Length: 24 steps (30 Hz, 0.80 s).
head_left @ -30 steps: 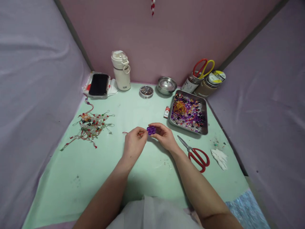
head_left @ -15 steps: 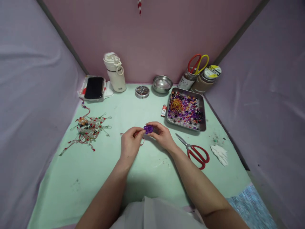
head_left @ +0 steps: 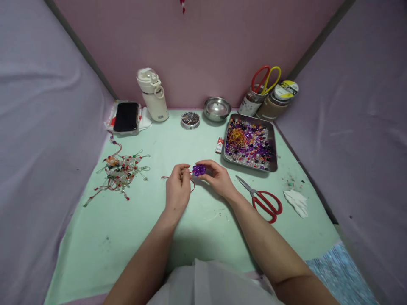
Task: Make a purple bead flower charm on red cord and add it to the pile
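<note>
A cluster of purple beads (head_left: 199, 170) is pinched between the thumb and fingers of my right hand (head_left: 219, 178), above the middle of the table. Just to its left, my left hand (head_left: 178, 186) is closed with its fingertips on a thin red cord (head_left: 193, 185). The cord runs to the bead cluster, hangs in a loop below, and a short end sticks out left of the hand. Part of the cord is hidden behind my left fingers. Red-handled scissors (head_left: 260, 199) lie with blades apart to the right of my right hand.
A metal tray (head_left: 249, 166) of mixed beads and yellow cord stands at the back right, beside a lighter (head_left: 219, 145). Finished-looking beaded strings (head_left: 122, 169) lie at left. Behind are a phone (head_left: 126, 117), bottle (head_left: 154, 97), round tin (head_left: 190, 120), metal bowl (head_left: 217, 109) and jars (head_left: 274, 103).
My left fingers have moved off the bead cluster's edge and now grip the red cord beside it. A short stretch of cord shows between. My right hand still holds the cluster.
</note>
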Motion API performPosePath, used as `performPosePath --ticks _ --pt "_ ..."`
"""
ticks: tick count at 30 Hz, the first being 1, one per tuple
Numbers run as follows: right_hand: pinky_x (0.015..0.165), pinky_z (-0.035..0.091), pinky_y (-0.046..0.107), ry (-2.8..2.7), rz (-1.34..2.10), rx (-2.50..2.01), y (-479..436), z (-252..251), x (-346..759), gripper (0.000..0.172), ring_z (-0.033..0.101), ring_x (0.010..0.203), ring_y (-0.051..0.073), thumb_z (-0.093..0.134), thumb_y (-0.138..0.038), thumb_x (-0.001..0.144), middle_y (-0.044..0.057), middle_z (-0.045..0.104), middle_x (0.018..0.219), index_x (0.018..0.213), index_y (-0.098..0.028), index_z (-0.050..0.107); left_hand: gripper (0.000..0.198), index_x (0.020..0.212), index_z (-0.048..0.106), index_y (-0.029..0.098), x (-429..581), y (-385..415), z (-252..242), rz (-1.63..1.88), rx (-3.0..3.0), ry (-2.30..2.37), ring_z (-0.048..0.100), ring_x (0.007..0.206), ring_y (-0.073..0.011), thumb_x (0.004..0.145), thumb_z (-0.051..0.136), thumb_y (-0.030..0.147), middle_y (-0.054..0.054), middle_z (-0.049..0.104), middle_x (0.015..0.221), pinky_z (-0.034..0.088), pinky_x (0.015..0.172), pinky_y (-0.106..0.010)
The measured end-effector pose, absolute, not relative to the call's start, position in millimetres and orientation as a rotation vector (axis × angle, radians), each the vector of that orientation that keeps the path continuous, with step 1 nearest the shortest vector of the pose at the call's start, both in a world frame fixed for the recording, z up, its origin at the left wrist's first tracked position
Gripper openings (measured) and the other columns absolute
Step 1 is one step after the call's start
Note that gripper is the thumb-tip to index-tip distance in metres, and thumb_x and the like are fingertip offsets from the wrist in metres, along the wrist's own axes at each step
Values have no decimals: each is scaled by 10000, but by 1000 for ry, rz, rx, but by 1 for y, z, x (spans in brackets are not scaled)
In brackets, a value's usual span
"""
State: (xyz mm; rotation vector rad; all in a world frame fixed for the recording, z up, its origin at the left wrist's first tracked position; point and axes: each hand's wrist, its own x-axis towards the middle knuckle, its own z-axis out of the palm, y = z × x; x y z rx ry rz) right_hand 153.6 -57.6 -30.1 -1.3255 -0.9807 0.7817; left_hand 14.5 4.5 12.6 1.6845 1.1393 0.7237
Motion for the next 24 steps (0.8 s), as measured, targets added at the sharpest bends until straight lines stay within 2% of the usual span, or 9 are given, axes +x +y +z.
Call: performPosePath --ticks 12,19,24 --pt "955 475 407 -981 791 -1316 -58 -28 152 338 616 1022 205 749 -255 711 43 668 1085 1039 -270 670 179 1049 536 194 17 1 9 747 1795 1097 548 567 -120 896 459 247 27 587 674 408 580 -237" --pt "961 472 400 -1022 778 -1331 -58 -29 152 335 613 1029 201 739 -267 726 45 671 1080 1055 -266 672 164 1030 532 199 19 0 5 729 1944 1152 599 696 -164 898 444 240 -16 634 779 423 665 -277" --pt "951 476 389 -1045 771 -1338 -58 -29 152 330 614 1030 199 733 -259 738 47 667 1089 1062 -264 670 186 1024 522 196 18 -1 6 682 1954 1189 610 760 -201 921 432 323 -49 638 842 425 688 -309"
